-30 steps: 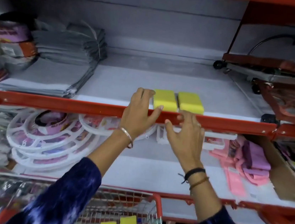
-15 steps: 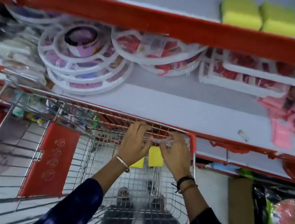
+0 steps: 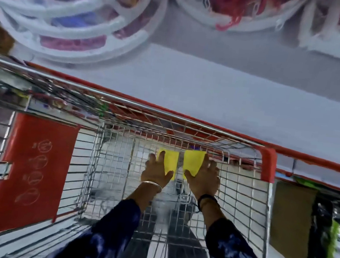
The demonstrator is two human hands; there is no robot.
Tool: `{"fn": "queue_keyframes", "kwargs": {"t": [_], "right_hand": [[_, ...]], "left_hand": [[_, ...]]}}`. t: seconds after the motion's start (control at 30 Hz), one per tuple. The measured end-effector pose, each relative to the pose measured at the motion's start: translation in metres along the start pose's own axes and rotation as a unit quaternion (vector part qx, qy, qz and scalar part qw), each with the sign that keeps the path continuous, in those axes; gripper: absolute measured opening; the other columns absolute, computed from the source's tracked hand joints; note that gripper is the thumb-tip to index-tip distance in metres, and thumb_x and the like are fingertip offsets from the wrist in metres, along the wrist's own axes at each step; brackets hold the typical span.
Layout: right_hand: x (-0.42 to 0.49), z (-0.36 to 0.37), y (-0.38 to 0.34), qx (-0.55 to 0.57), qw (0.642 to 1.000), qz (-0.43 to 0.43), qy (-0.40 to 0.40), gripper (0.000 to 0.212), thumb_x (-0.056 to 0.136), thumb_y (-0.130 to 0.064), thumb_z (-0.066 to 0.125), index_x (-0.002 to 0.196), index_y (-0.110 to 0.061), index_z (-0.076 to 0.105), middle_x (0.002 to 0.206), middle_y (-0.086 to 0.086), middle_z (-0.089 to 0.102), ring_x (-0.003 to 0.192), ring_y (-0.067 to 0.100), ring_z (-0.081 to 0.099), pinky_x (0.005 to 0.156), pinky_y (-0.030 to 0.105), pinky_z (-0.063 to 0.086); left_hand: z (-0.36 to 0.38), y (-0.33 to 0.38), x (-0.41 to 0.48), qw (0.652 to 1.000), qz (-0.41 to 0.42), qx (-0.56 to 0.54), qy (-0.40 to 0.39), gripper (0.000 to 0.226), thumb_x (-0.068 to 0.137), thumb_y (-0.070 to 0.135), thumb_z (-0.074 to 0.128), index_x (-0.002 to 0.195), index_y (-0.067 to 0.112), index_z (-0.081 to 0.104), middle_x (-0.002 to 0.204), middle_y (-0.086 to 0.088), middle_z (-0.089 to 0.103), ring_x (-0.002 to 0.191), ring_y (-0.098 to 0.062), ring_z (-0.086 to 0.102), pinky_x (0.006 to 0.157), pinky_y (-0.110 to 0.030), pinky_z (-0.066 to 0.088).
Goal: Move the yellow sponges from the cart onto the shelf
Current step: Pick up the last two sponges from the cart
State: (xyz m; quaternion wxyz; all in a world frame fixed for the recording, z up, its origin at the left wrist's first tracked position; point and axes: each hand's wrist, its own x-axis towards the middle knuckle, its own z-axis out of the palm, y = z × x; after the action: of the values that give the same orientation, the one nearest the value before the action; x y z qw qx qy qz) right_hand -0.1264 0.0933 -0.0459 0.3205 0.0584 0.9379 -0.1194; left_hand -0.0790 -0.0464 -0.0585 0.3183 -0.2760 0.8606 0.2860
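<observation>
Two yellow sponges lie side by side at the far end of the wire cart point(image 3: 125, 100), down on its floor. My left hand point(image 3: 156, 173) wraps the left yellow sponge point(image 3: 171, 161), fingers on its left edge and thumb on its near corner. In the same way my right hand point(image 3: 204, 181) holds the right yellow sponge point(image 3: 194, 161), thumb on its near left corner and fingers along its right side. Both forearms in dark blue sleeves reach down into the basket. The upper shelf with the earlier sponges is out of view.
The cart's red seat flap point(image 3: 28, 175) stands at the left and a red corner guard point(image 3: 268, 164) at the right. Beyond the rim lies a grey shelf board point(image 3: 232, 98) with white round plastic hangers point(image 3: 70, 24). A cardboard box point(image 3: 290, 225) and dark packages point(image 3: 322, 244) sit at the right.
My hands left the upper shelf, where two sponges stay, dropped past the cart's rim, and now close around two more sponges on the cart floor. The view tilted down.
</observation>
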Motion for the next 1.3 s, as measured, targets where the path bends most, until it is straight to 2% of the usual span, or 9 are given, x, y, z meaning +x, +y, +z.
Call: {"fn": "queue_keyframes", "kwargs": {"t": [0.17,0.27,0.47,0.67,0.8,0.9,1.0,1.17,1.3], "right_hand": [[0.018,0.022,0.000,-0.015,1.000,-0.010,0.020,0.107,0.071,-0.056,0.070,0.152,-0.024,0.008,0.154,0.017,0.023,0.137,0.039,0.031,0.102,0.049,0.040],[0.024,0.026,0.001,-0.035,0.999,-0.016,0.029,0.106,0.069,-0.052,0.074,0.151,-0.027,0.012,0.150,0.018,0.026,0.133,0.040,0.034,0.094,0.048,0.047],[0.022,0.014,-0.001,-0.022,1.000,-0.015,0.013,0.100,0.067,-0.041,0.075,0.148,-0.026,0.018,0.140,0.016,0.032,0.123,0.039,0.040,0.072,0.042,0.051],[-0.009,-0.014,-0.008,0.000,1.000,-0.011,0.013,0.102,0.067,-0.042,0.074,0.149,-0.027,0.016,0.147,0.015,0.027,0.126,0.040,0.040,0.077,0.044,0.051],[-0.042,-0.052,-0.012,0.022,0.999,-0.021,0.031,0.103,0.066,-0.051,0.073,0.148,-0.030,0.016,0.154,0.015,0.020,0.133,0.040,0.036,0.088,0.048,0.049],[-0.071,-0.091,-0.017,0.022,0.997,-0.041,0.057,0.102,0.064,-0.059,0.071,0.147,-0.029,0.019,0.151,0.016,0.028,0.128,0.039,0.043,0.087,0.048,0.050],[-0.099,-0.131,-0.021,0.020,0.994,-0.062,0.084,0.101,0.061,-0.066,0.068,0.144,-0.027,0.026,0.139,0.016,0.041,0.120,0.038,0.051,0.088,0.045,0.051],[-0.137,-0.203,-0.029,0.026,0.992,-0.100,0.069,0.100,0.066,-0.065,0.066,0.148,-0.025,0.024,0.150,0.016,0.033,0.134,0.035,0.039,0.102,0.044,0.042],[-0.170,-0.267,-0.042,0.021,0.990,-0.121,0.072,0.097,0.067,-0.067,0.064,0.147,-0.028,0.025,0.145,0.012,0.036,0.131,0.033,0.041,0.100,0.042,0.042]], "left_hand": [[0.024,0.002,0.017,0.999,-0.023,-0.011,0.032,0.094,0.077,0.047,0.066,0.148,0.028,0.008,0.145,-0.018,0.022,0.126,-0.041,0.037,0.082,-0.053,0.052],[0.027,0.003,0.023,0.999,-0.024,-0.020,0.029,0.097,0.073,0.047,0.068,0.148,0.033,0.007,0.144,-0.019,0.024,0.123,-0.042,0.042,0.080,-0.053,0.051],[0.012,0.007,0.025,0.999,-0.024,-0.035,0.008,0.092,0.066,0.038,0.074,0.141,0.028,0.022,0.135,-0.016,0.030,0.116,-0.042,0.048,0.081,-0.051,0.054],[-0.017,0.014,-0.009,0.999,-0.021,-0.027,0.031,0.095,0.062,0.043,0.076,0.140,0.029,0.022,0.136,-0.018,0.031,0.114,-0.043,0.050,0.080,-0.051,0.053],[-0.049,0.021,-0.047,0.997,-0.019,0.014,0.070,0.096,0.062,0.054,0.073,0.139,0.029,0.023,0.135,-0.017,0.036,0.117,-0.042,0.047,0.077,-0.049,0.051],[-0.076,0.026,-0.077,0.996,-0.013,0.013,0.085,0.100,0.063,0.057,0.073,0.143,0.027,0.019,0.140,-0.020,0.035,0.120,-0.043,0.046,0.080,-0.051,0.051],[-0.103,0.033,-0.107,0.995,0.007,-0.006,0.097,0.102,0.065,0.058,0.072,0.145,0.025,0.017,0.143,-0.022,0.035,0.120,-0.043,0.048,0.085,-0.051,0.050],[-0.161,0.057,-0.158,0.992,0.043,-0.013,0.117,0.107,0.065,0.062,0.071,0.147,0.024,0.014,0.143,-0.021,0.039,0.121,-0.041,0.049,0.092,-0.047,0.048],[-0.217,0.085,-0.200,0.988,0.082,-0.007,0.127,0.100,0.067,0.063,0.068,0.145,0.025,0.017,0.137,-0.021,0.043,0.118,-0.040,0.051,0.093,-0.047,0.048]]}}
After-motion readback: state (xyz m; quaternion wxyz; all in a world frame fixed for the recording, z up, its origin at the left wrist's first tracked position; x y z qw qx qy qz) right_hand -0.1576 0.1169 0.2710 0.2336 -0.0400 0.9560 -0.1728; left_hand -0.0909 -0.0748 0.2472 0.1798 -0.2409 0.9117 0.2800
